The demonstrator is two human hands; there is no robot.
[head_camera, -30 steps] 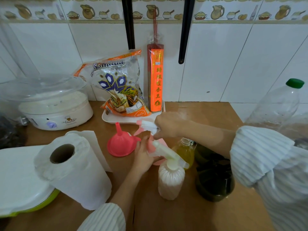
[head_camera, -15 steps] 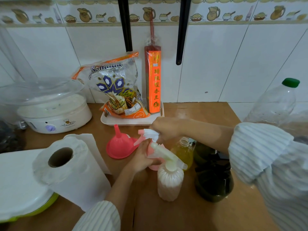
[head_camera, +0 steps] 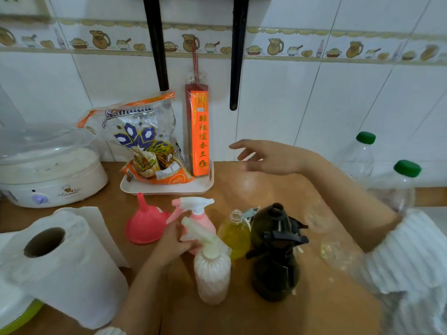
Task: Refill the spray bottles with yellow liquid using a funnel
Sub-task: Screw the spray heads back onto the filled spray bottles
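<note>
A pink spray bottle (head_camera: 202,220) with a white and pink trigger head stands mid-table, and my left hand (head_camera: 173,244) grips its lower body. In front of it stands a white spray bottle (head_camera: 212,274) with a pale trigger head. A small open bottle of yellow liquid (head_camera: 234,234) sits just right of the pink one. A dark spray bottle (head_camera: 274,257) with a black head stands further right. The pink funnel (head_camera: 144,224) rests upside down, left of the pink bottle. My right hand (head_camera: 268,157) hovers open above the table's back, holding nothing.
A paper towel roll (head_camera: 60,264) lies at the left front. A white cooker (head_camera: 48,170) sits at the back left. A tray (head_camera: 167,188) holds a rice bag and an incense pack. Two clear green-capped bottles (head_camera: 358,158) stand at the right.
My right hand has let go of the pink bottle's trigger head and lifted up and right toward the wall. My left hand still holds the pink bottle.
</note>
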